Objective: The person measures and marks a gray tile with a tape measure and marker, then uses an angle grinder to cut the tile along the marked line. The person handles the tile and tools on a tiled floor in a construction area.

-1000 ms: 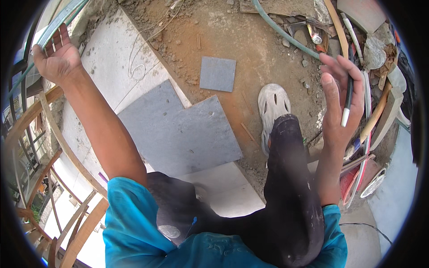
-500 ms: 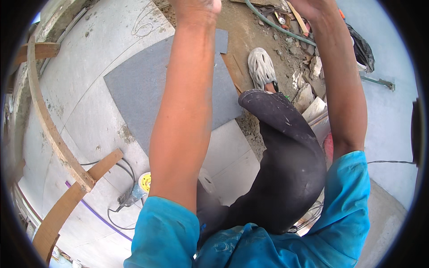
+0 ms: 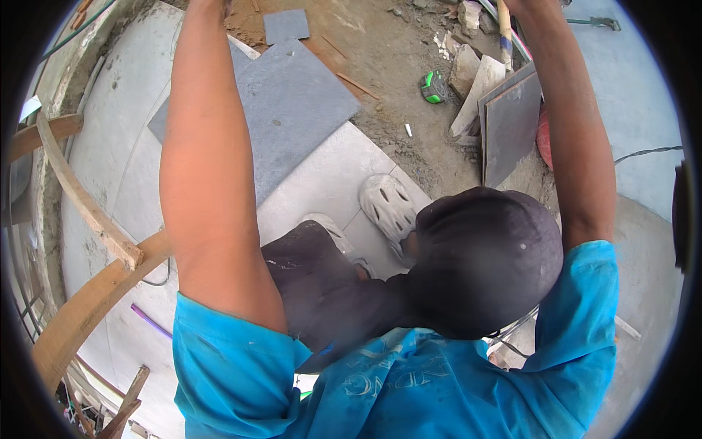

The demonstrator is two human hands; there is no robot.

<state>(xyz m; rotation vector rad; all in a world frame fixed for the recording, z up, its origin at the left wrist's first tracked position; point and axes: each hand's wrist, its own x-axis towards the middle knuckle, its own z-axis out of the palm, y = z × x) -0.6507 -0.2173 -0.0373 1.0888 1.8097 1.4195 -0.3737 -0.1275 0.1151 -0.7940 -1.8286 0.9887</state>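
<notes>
My left arm [image 3: 208, 124] reaches up to the far edge. Only the base of my left hand [image 3: 218, 6] shows there, its fingers cut off. Nearest to it are a large dark grey tile [image 3: 296, 110] lying over pale tiles and a small grey tile piece [image 3: 286, 27]. On the far right my right hand [image 3: 522, 4] is likewise cut off at the wrist, so what it holds, if anything, is hidden. A wooden handle [image 3: 504, 33] stands out just beside that wrist. Below it, grey tile pieces [image 3: 510, 128] lean upright near my right forearm.
A green and black tape measure [image 3: 433, 86] and a small white piece [image 3: 408, 130] lie on the dirt. Broken tile rubble [image 3: 464, 69] is heaped beyond. Curved wooden beams [image 3: 95, 300] stand at the left. My shoes [image 3: 385, 208] rest on pale tiles.
My body has turned and shifted; both feet now stand on the pale tiles. The left arm has swung left. The tape measure and leaning tiles have come into sight; the angle grinder is no longer visible.
</notes>
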